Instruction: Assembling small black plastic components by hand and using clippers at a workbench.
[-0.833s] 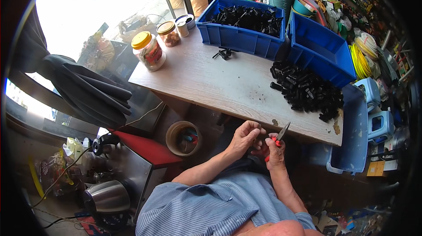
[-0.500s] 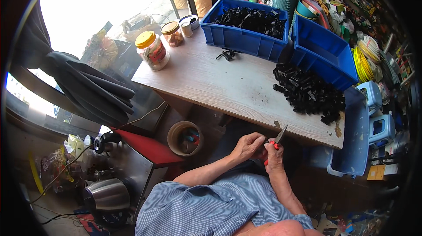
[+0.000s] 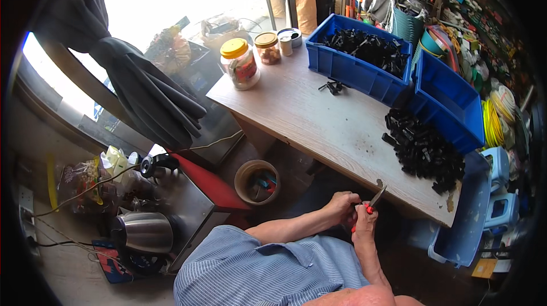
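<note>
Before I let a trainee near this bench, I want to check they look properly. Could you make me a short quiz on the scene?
1. Which hand holds the red-handled tool?
2. True or false: all the black parts are inside bins.
3. Fill in: the large jar on the table has a ____ lid.

Key:
1. The right hand.
2. False; a pile of black parts lies on the table.
3. Yellow.
</note>
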A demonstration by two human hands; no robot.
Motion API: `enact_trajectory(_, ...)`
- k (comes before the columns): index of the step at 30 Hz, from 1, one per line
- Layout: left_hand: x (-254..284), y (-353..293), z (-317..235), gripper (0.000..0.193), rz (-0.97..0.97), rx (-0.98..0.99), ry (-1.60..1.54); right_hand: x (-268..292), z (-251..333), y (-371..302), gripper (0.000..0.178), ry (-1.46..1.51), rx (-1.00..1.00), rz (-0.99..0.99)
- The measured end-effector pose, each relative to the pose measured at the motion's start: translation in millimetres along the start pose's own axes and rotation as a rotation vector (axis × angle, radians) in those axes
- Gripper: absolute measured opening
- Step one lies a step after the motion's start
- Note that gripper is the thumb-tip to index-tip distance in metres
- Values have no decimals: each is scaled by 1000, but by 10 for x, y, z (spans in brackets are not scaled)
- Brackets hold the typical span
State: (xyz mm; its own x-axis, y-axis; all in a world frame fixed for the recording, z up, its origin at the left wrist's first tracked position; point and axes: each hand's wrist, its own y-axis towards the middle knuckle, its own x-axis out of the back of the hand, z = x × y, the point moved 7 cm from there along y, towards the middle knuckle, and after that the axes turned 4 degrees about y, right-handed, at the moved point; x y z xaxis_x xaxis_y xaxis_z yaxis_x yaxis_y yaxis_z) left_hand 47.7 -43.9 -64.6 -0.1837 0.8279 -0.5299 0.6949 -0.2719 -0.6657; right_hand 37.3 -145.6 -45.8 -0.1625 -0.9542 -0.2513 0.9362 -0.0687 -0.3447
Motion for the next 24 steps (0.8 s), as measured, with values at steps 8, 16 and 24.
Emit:
enact_trajectory(8, 94, -39, -23, 17, 160, -115, 182, 5, 44, -88, 11, 17, -56, -1)
enact_trajectory(16, -43, -433, -324, 43, 580, -446, 432, 101, 76, 18, 15, 246, -32, -1)
enact_trajectory(24, 20, -651, -521, 49, 490, -737, 831, -6, -15, 35, 12, 170, -86, 12)
